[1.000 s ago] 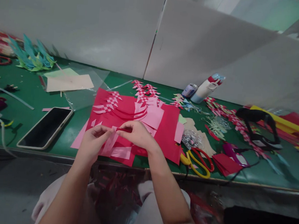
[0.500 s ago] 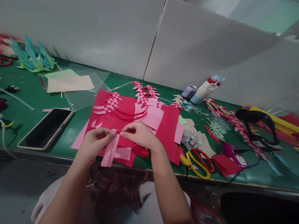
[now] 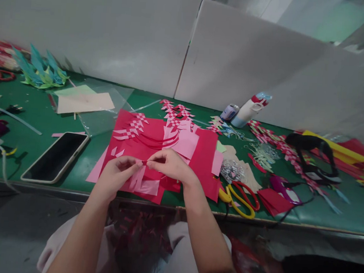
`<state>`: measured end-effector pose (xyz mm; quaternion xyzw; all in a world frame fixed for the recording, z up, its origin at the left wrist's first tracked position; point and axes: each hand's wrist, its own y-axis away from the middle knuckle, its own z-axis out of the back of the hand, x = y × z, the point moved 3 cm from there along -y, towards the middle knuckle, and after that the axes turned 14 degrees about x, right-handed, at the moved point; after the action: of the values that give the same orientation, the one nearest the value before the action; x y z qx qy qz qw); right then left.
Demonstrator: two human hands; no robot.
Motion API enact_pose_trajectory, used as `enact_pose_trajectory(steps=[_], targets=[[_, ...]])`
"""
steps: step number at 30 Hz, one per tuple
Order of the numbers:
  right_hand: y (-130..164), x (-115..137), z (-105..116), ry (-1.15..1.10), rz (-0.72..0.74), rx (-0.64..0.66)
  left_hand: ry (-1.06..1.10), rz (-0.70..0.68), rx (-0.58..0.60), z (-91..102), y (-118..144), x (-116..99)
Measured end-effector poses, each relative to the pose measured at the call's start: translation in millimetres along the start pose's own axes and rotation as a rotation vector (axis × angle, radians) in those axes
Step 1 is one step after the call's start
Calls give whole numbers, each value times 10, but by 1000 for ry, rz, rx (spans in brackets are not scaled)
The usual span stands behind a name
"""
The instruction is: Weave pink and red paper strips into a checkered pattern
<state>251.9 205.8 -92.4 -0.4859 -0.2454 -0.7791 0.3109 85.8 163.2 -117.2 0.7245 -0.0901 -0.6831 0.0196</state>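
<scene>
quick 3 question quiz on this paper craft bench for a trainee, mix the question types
1. True or false: the scissors lie to the right of the right hand.
2. What dark flat device lies left of the left hand?
3. Both hands pinch: A) a pink paper strip, B) the white bottle, C) the black glue gun.

Key: 1 true. 2 the phone, screen up on the green table. 3 A.

Red strip between both sets of fingers [image 3: 135, 165]: mostly hidden, too small to make out. Pink paper strips [image 3: 137, 179]: partly covered by left hand [image 3: 116, 175]. Red paper stack [image 3: 0, 48], far left: cut by edge. Table [image 3: 336, 209]: cut off both sides.
</scene>
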Motion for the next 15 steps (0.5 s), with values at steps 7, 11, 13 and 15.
enact_pose_trajectory(steps=[7,11,13,15], targets=[[6,6,0,43,-5,43,-1,-3,5,45,-1,43],[44,-31,71,67,-52,50,-11,19,-18,104,-5,78],[68,-55,115,51,-59,66,4,38,-39,132,-6,93],[91,-73,158,41,-59,76,26,53,-42,148,-7,104]])
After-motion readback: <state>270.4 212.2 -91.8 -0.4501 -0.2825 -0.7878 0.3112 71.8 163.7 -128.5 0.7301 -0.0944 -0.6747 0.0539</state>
